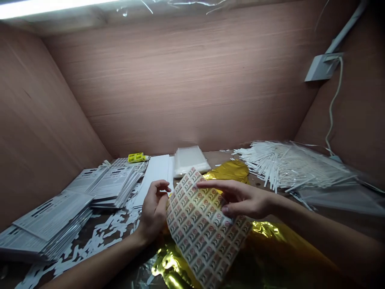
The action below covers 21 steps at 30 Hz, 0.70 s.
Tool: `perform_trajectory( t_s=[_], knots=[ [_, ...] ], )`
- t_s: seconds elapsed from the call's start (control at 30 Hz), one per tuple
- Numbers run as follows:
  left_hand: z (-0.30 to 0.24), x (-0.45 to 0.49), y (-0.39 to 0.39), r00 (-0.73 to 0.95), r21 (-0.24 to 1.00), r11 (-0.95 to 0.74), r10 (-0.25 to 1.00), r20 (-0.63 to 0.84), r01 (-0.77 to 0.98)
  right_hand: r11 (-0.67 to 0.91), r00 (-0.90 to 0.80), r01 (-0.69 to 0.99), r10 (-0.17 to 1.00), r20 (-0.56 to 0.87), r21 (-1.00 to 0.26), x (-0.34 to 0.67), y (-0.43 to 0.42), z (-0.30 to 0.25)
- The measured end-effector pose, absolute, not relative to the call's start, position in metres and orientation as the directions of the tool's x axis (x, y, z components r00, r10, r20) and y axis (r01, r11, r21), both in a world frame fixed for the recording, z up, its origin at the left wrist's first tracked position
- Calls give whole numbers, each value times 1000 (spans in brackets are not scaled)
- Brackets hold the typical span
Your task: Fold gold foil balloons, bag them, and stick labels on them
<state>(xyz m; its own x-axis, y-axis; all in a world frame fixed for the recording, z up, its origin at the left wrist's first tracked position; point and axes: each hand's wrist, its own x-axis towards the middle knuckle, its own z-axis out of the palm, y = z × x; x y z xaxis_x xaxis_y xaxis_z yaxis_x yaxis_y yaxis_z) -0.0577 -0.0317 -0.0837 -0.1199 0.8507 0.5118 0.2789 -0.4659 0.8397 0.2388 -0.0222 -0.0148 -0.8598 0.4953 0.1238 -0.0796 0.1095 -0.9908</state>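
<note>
A sheet of small printed stickers (pixel 195 224) is held up at a slant in front of me, with rows of red-and-black marks on it. My left hand (pixel 155 208) grips its left edge, fingers curled and the thumb against the sheet. Over the sheet's upper right is my right hand (pixel 240 198), index finger stretched out across the stickers and thumb apart from it; its other fingers are partly hidden. Shiny gold foil (pixel 270 233) lies under and behind the sheet, and another gold foil piece (pixel 230 170) shows beyond my right hand.
Stacks of printed cards (pixel 57 220) stand at left, beside scattered white paper strips (pixel 102 237). A yellow box (pixel 136 157), white card (pixel 156 172) and clear bags (pixel 191 160) lie at the back. White sticks (pixel 279 164) are heaped at right. A cable (pixel 331 112) hangs along the right wall.
</note>
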Motion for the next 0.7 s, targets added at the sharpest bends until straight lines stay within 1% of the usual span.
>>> perform_trajectory(
  t_s=[0.03,0.07,0.1,0.17,0.2,0.27,0.33,0.4,0.53,0.6,0.7],
  knots=[
    [-81,-59,-28,-134,880,-428,879,458,205,128,-875,-71,469,123,-989,240,-24,-13],
    [-77,-60,-26,-115,911,-397,906,408,111,141,-888,-68,444,124,-988,241,-25,-10],
    [-71,-61,-24,-58,929,-371,927,370,6,148,-897,-67,425,125,-987,241,-26,-8],
    [-59,-61,-26,134,930,-320,929,346,-180,178,-904,-51,411,121,-983,242,-28,-4],
    [-54,-59,-29,247,929,-285,907,341,-237,210,-903,-31,412,117,-977,242,-29,-3],
    [-46,-54,-40,423,939,-224,847,321,-262,299,-894,31,435,107,-954,241,-31,0],
    [-43,-46,-51,502,953,-192,816,288,-236,388,-877,96,469,106,-917,239,-33,2],
    [-46,-40,-60,481,957,-195,831,278,-215,413,-858,143,505,95,-900,237,-35,1],
    [-54,-36,-62,338,956,-243,897,286,-162,340,-815,162,575,69,-926,235,-34,-6],
    [-57,-39,-57,269,949,-287,911,312,-127,367,-784,198,616,78,-909,239,-29,-8],
    [-63,-46,-48,140,922,-384,911,388,-55,412,-751,267,655,80,-871,252,-15,-7]
  ],
)
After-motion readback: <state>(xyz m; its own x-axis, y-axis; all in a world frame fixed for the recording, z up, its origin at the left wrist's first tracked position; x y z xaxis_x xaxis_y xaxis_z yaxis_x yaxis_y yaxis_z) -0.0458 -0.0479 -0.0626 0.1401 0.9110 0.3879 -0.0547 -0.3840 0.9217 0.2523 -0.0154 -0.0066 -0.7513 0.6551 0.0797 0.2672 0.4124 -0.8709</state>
